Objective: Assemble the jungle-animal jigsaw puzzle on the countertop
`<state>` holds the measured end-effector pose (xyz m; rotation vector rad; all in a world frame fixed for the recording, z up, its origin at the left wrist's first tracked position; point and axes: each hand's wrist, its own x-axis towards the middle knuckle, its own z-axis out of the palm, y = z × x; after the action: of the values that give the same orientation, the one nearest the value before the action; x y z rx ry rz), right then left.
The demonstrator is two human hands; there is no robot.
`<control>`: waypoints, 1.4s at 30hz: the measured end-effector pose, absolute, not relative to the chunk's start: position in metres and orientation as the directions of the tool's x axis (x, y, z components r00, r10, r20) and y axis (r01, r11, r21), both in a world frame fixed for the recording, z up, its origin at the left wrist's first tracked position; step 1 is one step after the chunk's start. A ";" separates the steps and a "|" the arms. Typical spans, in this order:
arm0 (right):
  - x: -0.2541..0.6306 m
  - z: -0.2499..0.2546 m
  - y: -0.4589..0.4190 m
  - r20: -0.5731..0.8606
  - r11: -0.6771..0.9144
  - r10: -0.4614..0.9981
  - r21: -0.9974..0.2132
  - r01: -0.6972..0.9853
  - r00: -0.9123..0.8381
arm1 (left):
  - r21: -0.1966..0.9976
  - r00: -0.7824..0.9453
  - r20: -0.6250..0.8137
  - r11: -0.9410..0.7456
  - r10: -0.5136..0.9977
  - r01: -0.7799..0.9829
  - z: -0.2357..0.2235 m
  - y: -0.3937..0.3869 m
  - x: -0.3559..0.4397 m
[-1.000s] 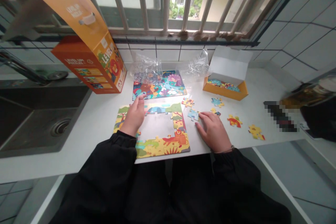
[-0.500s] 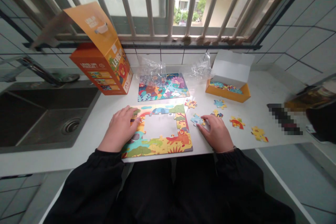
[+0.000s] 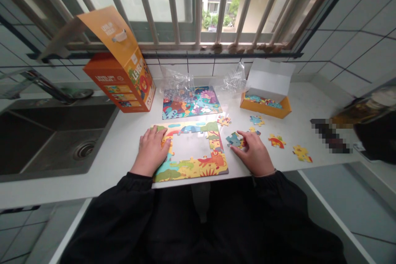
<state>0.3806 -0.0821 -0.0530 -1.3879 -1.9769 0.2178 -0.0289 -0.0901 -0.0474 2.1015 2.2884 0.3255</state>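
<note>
My left hand [image 3: 152,148] lies flat, fingers out, on the left side of a jigsaw puzzle [image 3: 213,161]. The puzzle's border pieces are joined into a frame around a bare white middle. To its right, my right hand [image 3: 255,152] grips a blue and yellow puzzle piece [image 3: 234,140] between thumb and fingers, tilted just above the counter. Behind those fingers another piece [image 3: 255,130] is partly hidden. Loose pieces lie around: a blue one [image 3: 257,120], a red and yellow one [image 3: 276,141], a yellow one [image 3: 302,154] and one [image 3: 224,120] by the frame's top right corner.
A finished dark puzzle [image 3: 198,105] lies behind, with crumpled clear plastic bags [image 3: 234,79] near it. An orange open box [image 3: 266,105] with pieces inside stands back right. A tall orange carton [image 3: 119,82] is at back left beside the sink [image 3: 62,140].
The puzzle piece in my right hand has lifted and tilted, and its look has changed from pale to darker blue. My left hand stays on the frame; the camera view shifted slightly.
</note>
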 end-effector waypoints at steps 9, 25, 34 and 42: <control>0.385 -0.050 -0.079 0.426 0.400 0.890 -0.566 0.721 -0.159 | 0.212 -0.081 0.190 0.040 0.978 0.977 -0.050 -0.092 -0.029; 0.320 -0.025 -0.046 0.080 0.172 0.979 -0.822 0.543 -0.189 | 0.219 -0.068 0.204 0.022 0.977 0.976 -0.051 -0.088 -0.034; 0.278 -0.030 -0.016 -0.004 0.238 0.947 -0.661 0.711 -0.320 | 0.221 -0.073 0.208 0.026 0.975 0.975 -0.050 -0.091 -0.031; 0.287 -0.035 -0.019 0.300 0.518 0.855 -0.524 0.676 -0.422 | 0.216 -0.066 0.196 0.023 0.978 0.976 -0.051 -0.089 -0.033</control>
<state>0.2867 -0.0193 -0.0349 -1.2450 -2.2252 0.4414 -0.0332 -0.0889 -0.0512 2.1415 2.2417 0.4614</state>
